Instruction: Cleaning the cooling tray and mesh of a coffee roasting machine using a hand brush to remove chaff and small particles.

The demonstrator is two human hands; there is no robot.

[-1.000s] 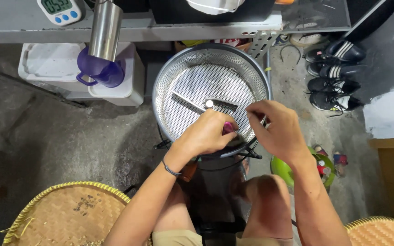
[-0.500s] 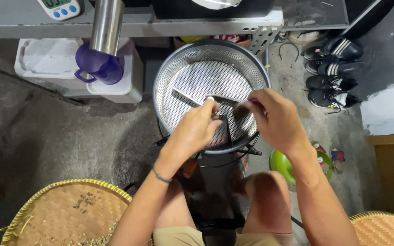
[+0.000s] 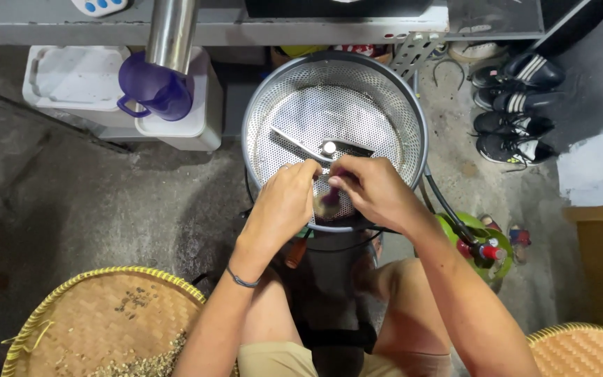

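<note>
Perforated steel round tray (image 3: pixel 357 98) under both hands (image 3: pixel 284 202) (image 3: pixel 378 192).

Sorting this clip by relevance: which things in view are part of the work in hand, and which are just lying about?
In use:
left hand
right hand
perforated metal pan
stirring blade
small purplish item between the fingers, too blurred to identify

Lying about:
purple jug
black shoes
woven tray
green canister
</note>
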